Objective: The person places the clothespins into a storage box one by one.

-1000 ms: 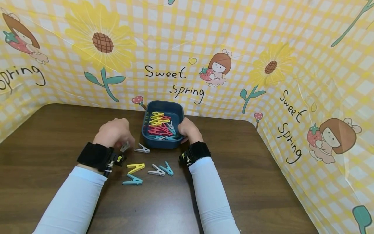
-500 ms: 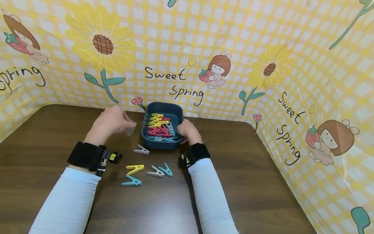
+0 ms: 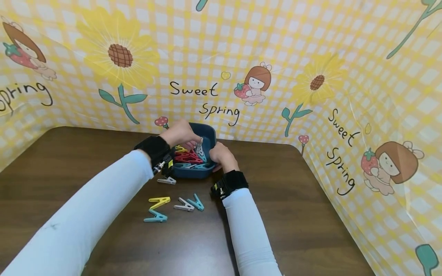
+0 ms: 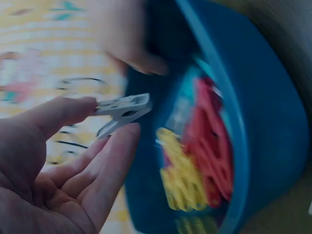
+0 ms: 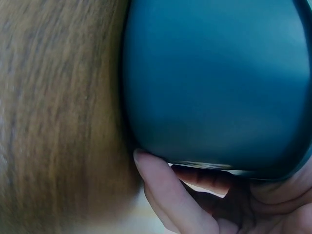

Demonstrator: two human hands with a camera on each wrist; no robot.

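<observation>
Nearest on the brown wooden table (image 3: 310, 214): four loose clothespins, namely a teal one (image 3: 155, 217), a yellow one (image 3: 159, 201), a white one (image 3: 184, 206) and a second teal one (image 3: 197, 202) touching it. Just beyond, another white clothespin (image 3: 166, 180) lying close to the near wall of the bin.

Right hand (image 3: 222, 156) set against the right side of the dark blue plastic bin (image 3: 208, 134), fingers curled round its rim; confirmed in the right wrist view, fingertips (image 5: 161, 190) tucked under the edge of the bin wall (image 5: 219, 78). Bin steadied, resting on the table.

Left hand (image 3: 180, 133) reached over the bin, thumb and forefinger pinching a white clothespin (image 3: 199, 147) by its handle end, remaining fingers loosely extended. In the left wrist view, same white clothespin (image 4: 123, 109) held above the bin's contents, apart from them, jaws pointing toward the bin.

Contents of the bin: a heap of red clothespins (image 3: 188, 156), yellow clothespins (image 4: 183, 180) and a few teal ones, overlapping.

Handling assessment: clothespin judged very light, rigid plastic, smooth and somewhat slippery, with a spring liable to open if squeezed at the tail. Best taken lightly across the flat sides near the handle end. Not judged fragile.

Farthest: yellow checked backdrop (image 3: 241, 46) printed with sunflowers and "Sweet Spring".
</observation>
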